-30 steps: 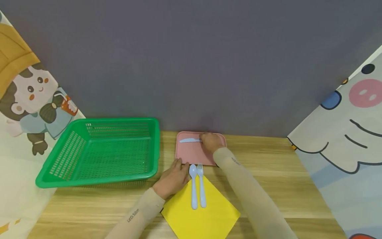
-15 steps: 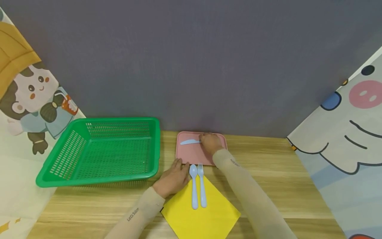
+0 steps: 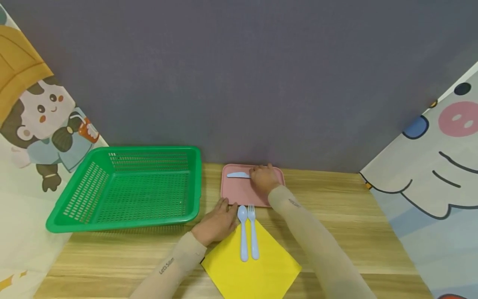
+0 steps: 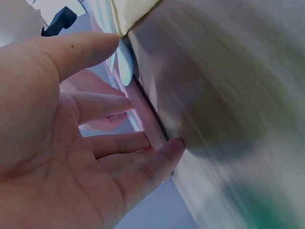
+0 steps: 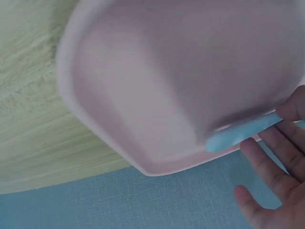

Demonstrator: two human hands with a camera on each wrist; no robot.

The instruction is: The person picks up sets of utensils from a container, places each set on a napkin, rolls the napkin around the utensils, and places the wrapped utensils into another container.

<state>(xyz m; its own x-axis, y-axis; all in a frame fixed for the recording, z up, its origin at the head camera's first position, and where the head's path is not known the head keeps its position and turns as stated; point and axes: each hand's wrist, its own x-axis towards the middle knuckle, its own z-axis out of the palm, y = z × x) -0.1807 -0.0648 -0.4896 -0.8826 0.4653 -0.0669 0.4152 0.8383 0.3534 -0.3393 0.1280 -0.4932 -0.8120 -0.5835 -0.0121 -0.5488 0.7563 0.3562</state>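
Note:
A light blue plastic knife [image 3: 238, 175] is over the far part of a pink tray [image 3: 239, 193], blade to the left. My right hand [image 3: 264, 178] pinches its handle between thumb and fingers; the right wrist view shows the rounded handle end [image 5: 233, 136] sticking out. At the tray's near left edge rests my left hand [image 3: 215, 223], fingers extended and touching the rim [image 4: 145, 112]. Just right of that hand, a light blue spoon [image 3: 243, 236] and fork [image 3: 254, 238] lie side by side, handles on a yellow napkin [image 3: 257, 278].
A green slotted basket [image 3: 198, 187] stands on the left of the wooden table [image 3: 336, 216]. Behind the tray rises a grey wall [image 3: 239, 83]. Cartoon-printed panels [image 3: 440, 178] flank the table on both sides.
The knife has shifted slightly to the right on the tray, and its tilt has changed a little. The right fingers have moved a bit on the handle. My left hand stays in place.

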